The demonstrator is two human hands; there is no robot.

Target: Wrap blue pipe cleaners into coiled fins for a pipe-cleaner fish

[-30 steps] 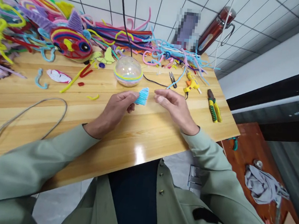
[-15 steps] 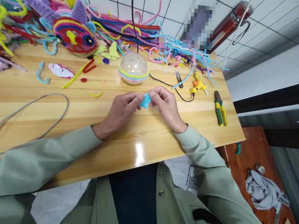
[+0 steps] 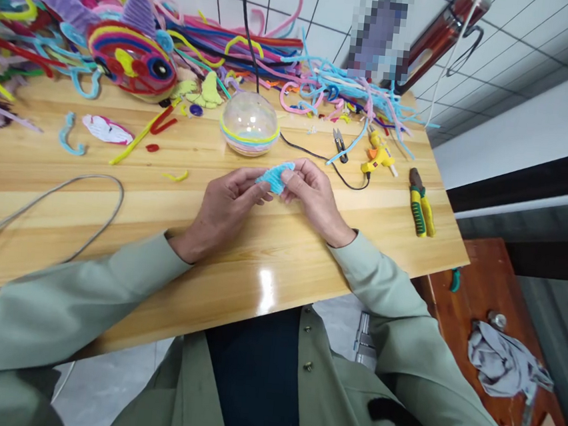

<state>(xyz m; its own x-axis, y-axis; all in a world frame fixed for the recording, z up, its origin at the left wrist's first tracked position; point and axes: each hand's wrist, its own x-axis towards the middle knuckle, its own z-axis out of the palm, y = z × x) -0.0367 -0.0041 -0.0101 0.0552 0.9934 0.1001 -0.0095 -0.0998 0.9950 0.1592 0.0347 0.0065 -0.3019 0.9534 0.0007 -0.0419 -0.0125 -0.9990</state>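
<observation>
A small light-blue fuzzy piece [image 3: 276, 177], which looks made of pipe cleaners laid side by side, is held between both hands above the table. My left hand [image 3: 229, 204] pinches its left end between thumb and fingers. The right end is gripped by my right hand [image 3: 310, 195], thumb on top. Just beyond the hands stands a clear round globe [image 3: 250, 121] with yellow, blue and pink bands round its lower part. To the far left sits a colourful pipe-cleaner fish [image 3: 132, 64] with large dark eyes.
Bundles of pipe cleaners [image 3: 259, 53] line the wall. On the right lie small snips [image 3: 340, 145], a yellow glue gun [image 3: 380, 157] with its cord, and green-yellow pliers [image 3: 421, 206]. A grey cable [image 3: 120, 187] loops on the left. A red thermos [image 3: 438, 44] stands behind.
The blue piece has turned between my fingers and now shows a wider face. My left hand has shifted slightly left along it. The view has moved a little.
</observation>
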